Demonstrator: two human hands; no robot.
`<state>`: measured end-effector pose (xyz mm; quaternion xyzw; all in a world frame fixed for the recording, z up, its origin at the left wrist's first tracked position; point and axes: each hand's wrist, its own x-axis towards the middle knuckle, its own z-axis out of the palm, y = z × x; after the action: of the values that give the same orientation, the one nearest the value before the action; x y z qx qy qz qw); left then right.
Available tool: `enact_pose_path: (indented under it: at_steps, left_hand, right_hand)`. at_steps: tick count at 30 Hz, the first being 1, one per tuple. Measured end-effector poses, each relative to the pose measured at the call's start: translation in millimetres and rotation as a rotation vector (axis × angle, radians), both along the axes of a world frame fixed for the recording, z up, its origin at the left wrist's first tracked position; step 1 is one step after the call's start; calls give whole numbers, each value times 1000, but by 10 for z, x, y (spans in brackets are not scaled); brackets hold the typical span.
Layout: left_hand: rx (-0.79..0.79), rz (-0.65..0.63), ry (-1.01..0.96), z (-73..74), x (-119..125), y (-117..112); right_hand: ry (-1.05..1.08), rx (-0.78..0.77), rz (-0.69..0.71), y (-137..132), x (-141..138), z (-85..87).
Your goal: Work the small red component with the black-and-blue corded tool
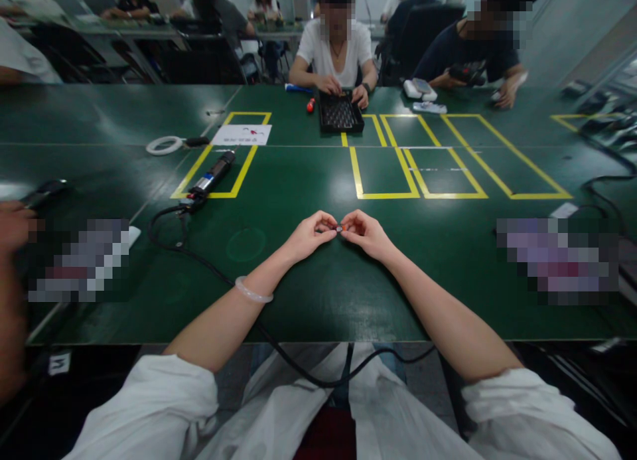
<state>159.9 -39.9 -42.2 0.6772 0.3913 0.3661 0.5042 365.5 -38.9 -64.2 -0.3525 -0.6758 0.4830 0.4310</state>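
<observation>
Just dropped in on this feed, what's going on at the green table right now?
The person wearing the camera has both hands together over the green table. The left hand and the right hand pinch a small part between their fingertips. An electric screwdriver lies untouched to the left, its cable trailing off the near edge. Across the table, a person in a white shirt has both hands at a black tray.

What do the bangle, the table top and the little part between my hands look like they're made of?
Bangle: pale, translucent, glossy; likely jade or glass.
Table top: dark green, smooth, semi-gloss, mirroring the lights; probably rubber or vinyl.
Part: tiny, with a reddish end and a bright glint; perhaps metal, but too small to tell.
</observation>
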Motion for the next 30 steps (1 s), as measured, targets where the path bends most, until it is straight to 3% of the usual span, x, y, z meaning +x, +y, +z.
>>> enact_pose_path:
  at_steps: [30]
  left_hand:
    - [-100, -26, -24, 19, 18, -18]
  right_hand:
    - [-233, 169, -24, -74, -15, 88]
